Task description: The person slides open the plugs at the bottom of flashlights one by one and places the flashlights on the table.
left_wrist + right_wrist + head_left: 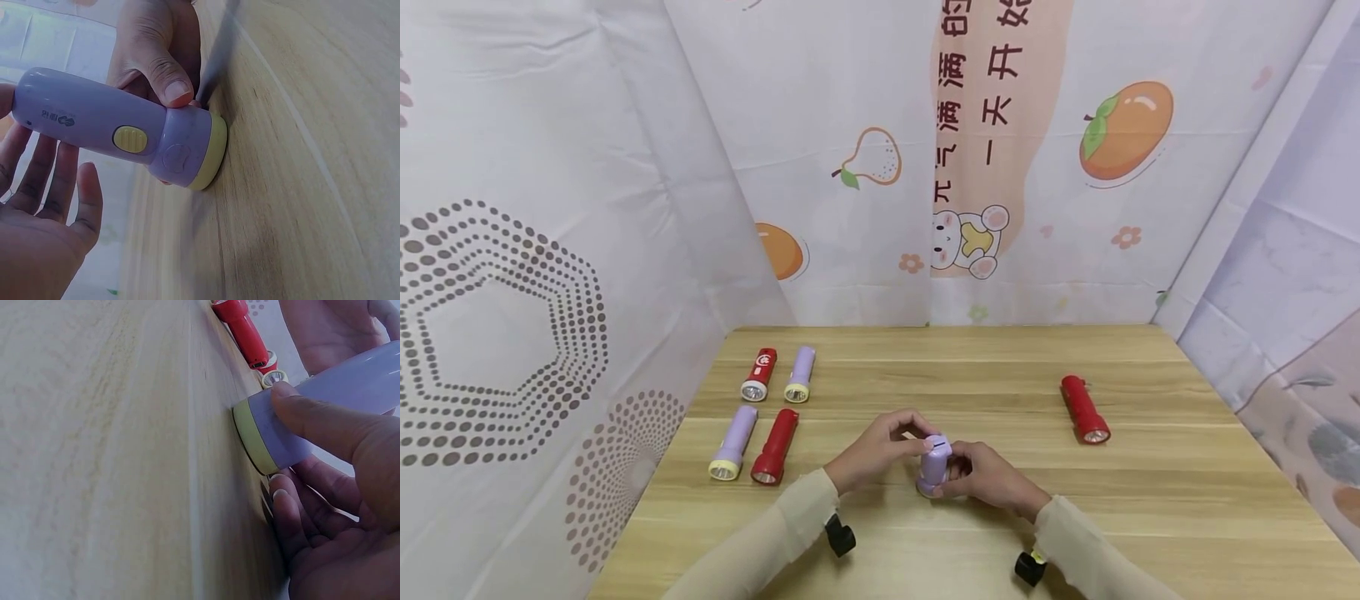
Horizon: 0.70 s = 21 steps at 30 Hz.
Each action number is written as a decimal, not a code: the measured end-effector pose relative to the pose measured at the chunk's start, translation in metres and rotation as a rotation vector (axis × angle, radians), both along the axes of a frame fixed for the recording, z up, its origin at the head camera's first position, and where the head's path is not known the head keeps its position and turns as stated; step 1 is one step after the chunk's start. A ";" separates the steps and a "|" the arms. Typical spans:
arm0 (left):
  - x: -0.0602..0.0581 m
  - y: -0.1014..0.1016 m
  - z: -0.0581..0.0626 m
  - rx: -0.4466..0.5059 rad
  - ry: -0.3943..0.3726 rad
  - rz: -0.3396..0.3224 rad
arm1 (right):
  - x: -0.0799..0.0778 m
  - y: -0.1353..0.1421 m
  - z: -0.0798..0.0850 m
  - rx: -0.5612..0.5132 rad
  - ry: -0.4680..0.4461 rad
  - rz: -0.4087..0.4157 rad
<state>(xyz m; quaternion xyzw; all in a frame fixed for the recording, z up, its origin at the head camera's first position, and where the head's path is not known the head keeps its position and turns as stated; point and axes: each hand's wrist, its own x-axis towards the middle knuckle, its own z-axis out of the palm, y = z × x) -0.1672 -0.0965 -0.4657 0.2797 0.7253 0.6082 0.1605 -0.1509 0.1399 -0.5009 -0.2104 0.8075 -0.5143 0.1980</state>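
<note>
A lilac flashlight [933,468] with a pale yellow rim is held near-upright in the middle of the wooden table, its lens end down at the tabletop. My left hand [883,448] pinches its tail end from above. Lower down, the thumb and fingers of my right hand [992,479] grip the wide head just above the rim. A yellow slide switch [130,139] on the barrel faces the left wrist camera. The lens itself is hidden against the table.
On the left lie two red flashlights [775,446] [762,367] and two lilac ones [737,433] [802,367], in two pairs. Another red flashlight [1082,408] lies at the right. Printed cloth [820,100] hangs behind the table [925,358] and along both sides.
</note>
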 end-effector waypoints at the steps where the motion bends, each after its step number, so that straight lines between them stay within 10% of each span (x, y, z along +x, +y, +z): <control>1: 0.000 0.000 0.000 0.001 -0.001 0.000 | 0.000 0.000 0.000 0.001 0.000 0.000; 21: 0.002 0.001 0.004 0.043 -0.040 -0.007 | 0.000 0.000 0.002 -0.001 -0.009 -0.004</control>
